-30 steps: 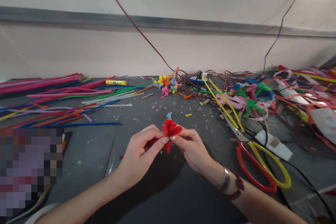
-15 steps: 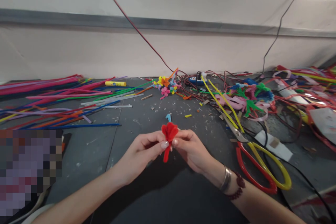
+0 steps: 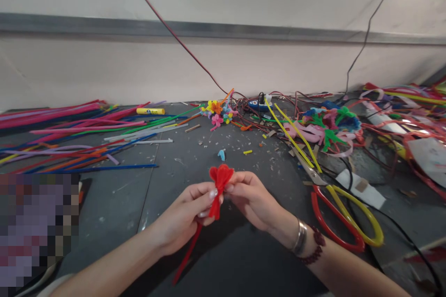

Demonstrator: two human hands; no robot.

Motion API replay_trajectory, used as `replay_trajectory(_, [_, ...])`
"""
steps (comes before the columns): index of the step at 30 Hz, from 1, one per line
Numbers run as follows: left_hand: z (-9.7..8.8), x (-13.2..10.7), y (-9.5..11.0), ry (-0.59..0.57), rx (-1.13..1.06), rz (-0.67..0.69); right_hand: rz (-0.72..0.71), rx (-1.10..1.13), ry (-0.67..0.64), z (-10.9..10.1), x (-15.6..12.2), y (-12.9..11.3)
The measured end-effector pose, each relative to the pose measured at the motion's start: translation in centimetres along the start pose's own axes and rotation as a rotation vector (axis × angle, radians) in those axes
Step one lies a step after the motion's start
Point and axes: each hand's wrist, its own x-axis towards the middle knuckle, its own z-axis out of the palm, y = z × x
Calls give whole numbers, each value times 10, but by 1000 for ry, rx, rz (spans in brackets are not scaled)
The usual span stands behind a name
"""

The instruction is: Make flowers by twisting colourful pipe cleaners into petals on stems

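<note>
Between my hands is a bundle of red pipe cleaners point(image 3: 221, 177), looped at the top and gathered tight in the middle. My left hand point(image 3: 188, 211) pinches it at the gathered part, thumb in front. One long red stem point(image 3: 186, 257) slants down and left from beneath my left fingers. My right hand point(image 3: 256, 199) is closed at the bundle's right side, thumb and forefinger pressed together against it; their tips are partly hidden. A small light-blue piece point(image 3: 221, 154) lies on the table just beyond the red loops.
Loose pipe cleaners point(image 3: 83, 125) and a yellow glue stick point(image 3: 150, 111) lie at the left. Small coloured flowers point(image 3: 216, 113) sit at the back. Scissors point(image 3: 334, 204) with red and yellow handles lie right of my right hand, near cables and a heap of pipe-cleaner pieces point(image 3: 324, 127).
The red bundle has turned and tilted, its lower ends now pointing down-left. A long red stem now shows below my left hand. Both hands stay close together.
</note>
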Motion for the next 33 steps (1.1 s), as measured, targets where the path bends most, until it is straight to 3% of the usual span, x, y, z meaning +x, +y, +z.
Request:
replay_trajectory(7, [0, 1, -3, 1, -6, -15, 76, 78, 16, 0, 0, 4])
replay_trajectory(11, [-1, 3, 0, 58, 91, 17, 103, 44, 50, 0, 2, 4])
replay_trajectory(19, [-2, 3, 9, 221, 540, 265, -292, -453, 174, 7, 0, -2])
replay_trajectory(23, [-1, 1, 14, 263, 836, 389, -348, -561, 196, 11, -5, -4])
replay_trajectory(26, [1, 1, 18, 257, 924, 448, -357, -612, 169, 12, -7, -5])
replay_trajectory(33, [1, 1, 19, 165, 802, 301, -287, -544, 113, 5, -3, -1])
